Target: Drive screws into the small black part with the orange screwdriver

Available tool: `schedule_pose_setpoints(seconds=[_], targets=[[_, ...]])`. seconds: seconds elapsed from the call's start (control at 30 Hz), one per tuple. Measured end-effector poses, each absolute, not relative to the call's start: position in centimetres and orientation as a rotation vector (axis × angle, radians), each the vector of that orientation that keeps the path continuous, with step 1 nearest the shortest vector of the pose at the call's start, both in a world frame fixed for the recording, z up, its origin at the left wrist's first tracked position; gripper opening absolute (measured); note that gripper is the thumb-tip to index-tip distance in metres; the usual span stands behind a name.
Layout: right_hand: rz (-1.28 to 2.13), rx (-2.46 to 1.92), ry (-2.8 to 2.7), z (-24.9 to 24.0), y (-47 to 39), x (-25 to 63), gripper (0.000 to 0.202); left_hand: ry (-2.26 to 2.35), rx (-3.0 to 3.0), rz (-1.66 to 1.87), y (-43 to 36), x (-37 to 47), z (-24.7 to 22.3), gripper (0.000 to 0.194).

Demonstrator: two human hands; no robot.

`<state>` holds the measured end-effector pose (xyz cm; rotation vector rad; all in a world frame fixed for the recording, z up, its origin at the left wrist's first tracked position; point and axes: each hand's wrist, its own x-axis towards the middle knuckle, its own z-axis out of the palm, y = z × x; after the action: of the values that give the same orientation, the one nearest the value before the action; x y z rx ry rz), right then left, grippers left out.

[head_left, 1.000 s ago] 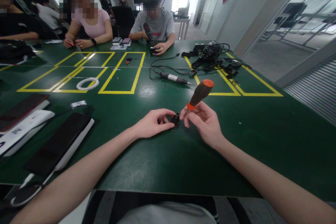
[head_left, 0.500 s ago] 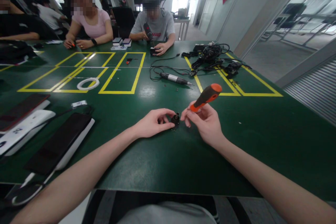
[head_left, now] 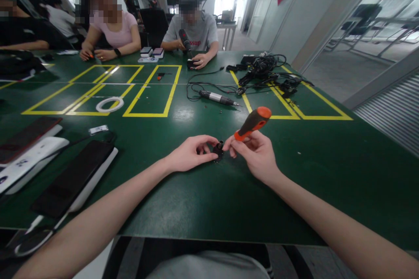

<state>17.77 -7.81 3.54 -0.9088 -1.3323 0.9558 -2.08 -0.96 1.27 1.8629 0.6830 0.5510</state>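
Note:
Between the thumb and fingers of my left hand (head_left: 191,153) is a small dark part (head_left: 218,151) with a short upright metal-looking piece on top; it stands on the green table (head_left: 183,209). My right hand (head_left: 257,154) grips a screwdriver (head_left: 253,123) with an orange and dark grey handle. The handle slants up to the right, its orange end highest. The screwdriver's shaft and tip cannot be made out. My right fingertips are close beside the dark part. A few tiny bits lie at the part's foot.
An electric screwdriver (head_left: 219,98) with its cable lies beyond my hands. Tangled black cables (head_left: 262,72) sit back right. A white ring (head_left: 110,104) rests on yellow tape. At left are phones (head_left: 73,178) on white blocks and a power strip (head_left: 32,163). Several people sit across the table.
The screwdriver handle has shifted slightly left and down, and my right fingers have come a little nearer the dark part. My left hand has stayed in place.

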Motion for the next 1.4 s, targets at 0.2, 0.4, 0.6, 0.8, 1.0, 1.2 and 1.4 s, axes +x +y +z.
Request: schedule_pose_setpoints(seconds=[0.2,0.4,0.6,0.8,1.0,1.2,1.4], targets=[[0.960,-0.867,-1.348,3.51,-7.52,17.94,0.035,0.663,1.880,0.556,-1.04,-2.08,1.45,0.036],[0.950,-0.907,-1.311,3.38,-7.64,17.99,0.033,0.681,1.881,0.574,-1.03,-2.05,1.24,0.037],[0.924,-0.933,-1.362,3.69,-7.63,18.01,0.038,0.697,1.870,0.541,-1.07,-2.09,1.49,0.037],[0.941,-0.896,-1.333,3.12,-7.76,17.92,0.033,0.698,1.883,0.549,-1.03,-2.09,1.32,0.038],[0.852,-0.960,-1.382,3.55,-7.80,18.06,0.033,0.680,1.881,0.554,-1.02,-2.06,1.20,0.038],[0.927,-0.916,-1.367,3.37,-7.81,17.99,0.032,0.693,1.883,0.540,-1.14,-2.02,1.36,0.039],[0.938,-0.963,-1.327,3.25,-7.74,18.16,0.033,0.716,1.884,0.545,-1.08,-2.04,1.27,0.041]])
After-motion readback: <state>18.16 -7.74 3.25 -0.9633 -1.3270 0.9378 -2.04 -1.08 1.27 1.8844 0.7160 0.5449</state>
